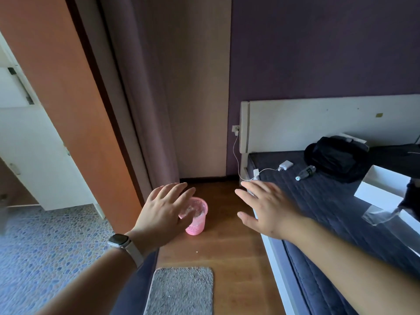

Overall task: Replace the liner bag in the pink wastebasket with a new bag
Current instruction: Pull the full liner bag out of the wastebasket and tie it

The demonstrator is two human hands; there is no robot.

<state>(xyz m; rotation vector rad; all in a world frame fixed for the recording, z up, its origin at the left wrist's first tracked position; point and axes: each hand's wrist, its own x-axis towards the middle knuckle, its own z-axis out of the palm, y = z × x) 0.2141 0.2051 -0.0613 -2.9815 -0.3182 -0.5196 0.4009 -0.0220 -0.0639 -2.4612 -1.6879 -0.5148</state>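
A small pink mesh wastebasket (198, 223) stands on the wooden floor near the corner, with a clear liner bag (195, 210) inside it. My left hand (163, 210), a watch on its wrist, is stretched out with flat spread fingers and covers the basket's left side from my viewpoint; it holds nothing. My right hand (266, 210) is also open, fingers straight, held out over the bed's edge to the right of the basket. A clear plastic piece (377, 215) lies on the bed at the right; I cannot tell whether it is a bag.
A bed with a dark quilted mattress (318, 201) fills the right side, with a black bag (334, 158), a bottle (305, 172), a charger (285, 165) and a white box (384, 187) on it. A grey mat (181, 289) lies on the floor in front. An orange door (68, 105) and a curtain (141, 98) stand at the left.
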